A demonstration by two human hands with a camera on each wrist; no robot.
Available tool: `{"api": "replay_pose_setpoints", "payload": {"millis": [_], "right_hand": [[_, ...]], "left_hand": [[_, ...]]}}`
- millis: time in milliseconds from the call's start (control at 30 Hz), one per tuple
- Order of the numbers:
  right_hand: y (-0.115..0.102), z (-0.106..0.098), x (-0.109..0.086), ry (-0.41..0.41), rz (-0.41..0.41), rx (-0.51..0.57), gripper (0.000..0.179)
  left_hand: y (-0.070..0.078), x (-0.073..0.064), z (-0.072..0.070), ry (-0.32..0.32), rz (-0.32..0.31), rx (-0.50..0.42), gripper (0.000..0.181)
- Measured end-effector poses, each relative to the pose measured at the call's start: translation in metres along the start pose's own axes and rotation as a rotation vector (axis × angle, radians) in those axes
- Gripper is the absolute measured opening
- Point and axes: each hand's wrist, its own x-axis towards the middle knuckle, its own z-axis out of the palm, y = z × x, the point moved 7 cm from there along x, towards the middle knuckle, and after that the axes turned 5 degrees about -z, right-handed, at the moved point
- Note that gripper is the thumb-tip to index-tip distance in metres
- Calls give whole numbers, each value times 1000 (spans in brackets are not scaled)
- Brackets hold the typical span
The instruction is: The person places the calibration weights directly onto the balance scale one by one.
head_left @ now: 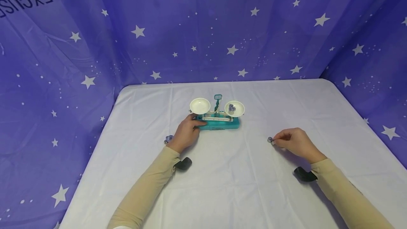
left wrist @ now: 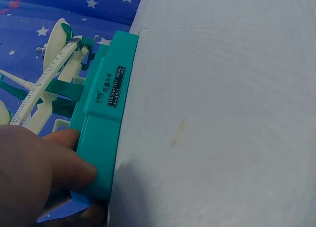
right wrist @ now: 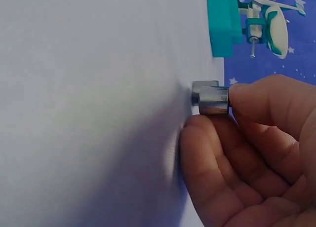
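A teal student tray balance point(head_left: 219, 124) stands on the table with two white pans. My left hand point(head_left: 187, 133) grips the left end of its base; in the left wrist view, its fingers point(left wrist: 74, 170) lie over the teal base point(left wrist: 106, 128). The balance's left pan point(head_left: 200, 106) is bare, while small shiny metal pieces point(head_left: 231, 108) sit in the right pan point(head_left: 240, 110). Further right, my right hand point(head_left: 294, 144) pinches a short metal cylinder point(right wrist: 214, 99) low over the cloth. Right behind that cylinder, a second metal piece point(right wrist: 205, 84) shows partly hidden.
Several small metal pieces point(head_left: 168, 139) lie on the white cloth point(head_left: 229, 176) beside my left wrist. Dark wrist-camera mounts point(head_left: 183, 164) hang beneath both sleeves. Purple star-printed curtains point(head_left: 203, 27) enclose the table at the back and sides.
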Motion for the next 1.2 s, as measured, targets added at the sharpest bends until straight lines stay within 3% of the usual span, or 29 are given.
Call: {"api": "replay_pose_setpoints", "payload": {"millis": [333, 833, 1200], "right_hand": [[-3, -15, 9, 60, 42, 54, 14], [-27, -17, 47, 6, 109, 277, 43], [-74, -16, 89, -16, 32, 461, 15]], "left_hand": [[0, -1, -1, -6, -11, 3, 40], [-1, 1, 1, -26, -17, 0, 40], [0, 0, -1, -14, -10, 5, 39]]}}
